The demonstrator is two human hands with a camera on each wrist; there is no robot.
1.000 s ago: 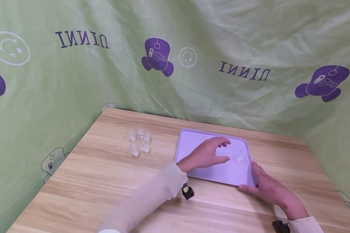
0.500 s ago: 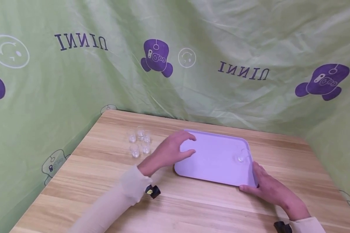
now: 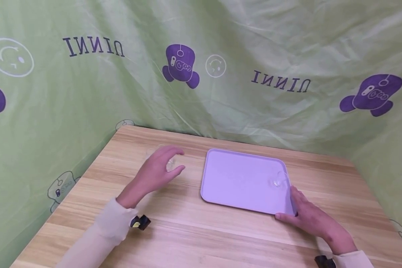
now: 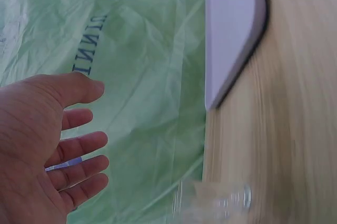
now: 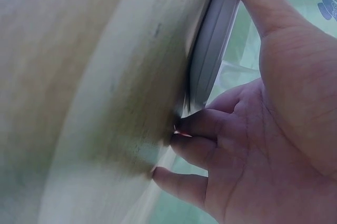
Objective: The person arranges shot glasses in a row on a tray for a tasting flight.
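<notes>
Lilac tray (image 3: 244, 182) lies flat on the wood-grained table (image 3: 187, 234), right of centre in the head view. Its long axis runs left to right, with the right end set slightly nearer the person; its short sides point toward and away from the person. Corners are rounded and a low raised rim follows the outline. One clear glass (image 3: 276, 182) stands on the tray close to the right-hand rim, its base down and its mouth upward.

Right hand (image 3: 309, 216) is at the near right corner of the tray: the thumb lies at the near edge, the fingers extend along the right edge, and in the right wrist view several fingertips meet the tabletop beside it. Thumb and fingers stand well spread. Left hand (image 3: 155, 169) is over to the left, well apart from the tray, thumb and fingers wide with a broad gap between them. Clear glasses (image 3: 169, 166) sit just beyond it, partly hidden by it; their number cannot be told. Left wrist view shows glassware near the hand, blurred. Green printed curtain (image 3: 137, 93) hangs behind the table
</notes>
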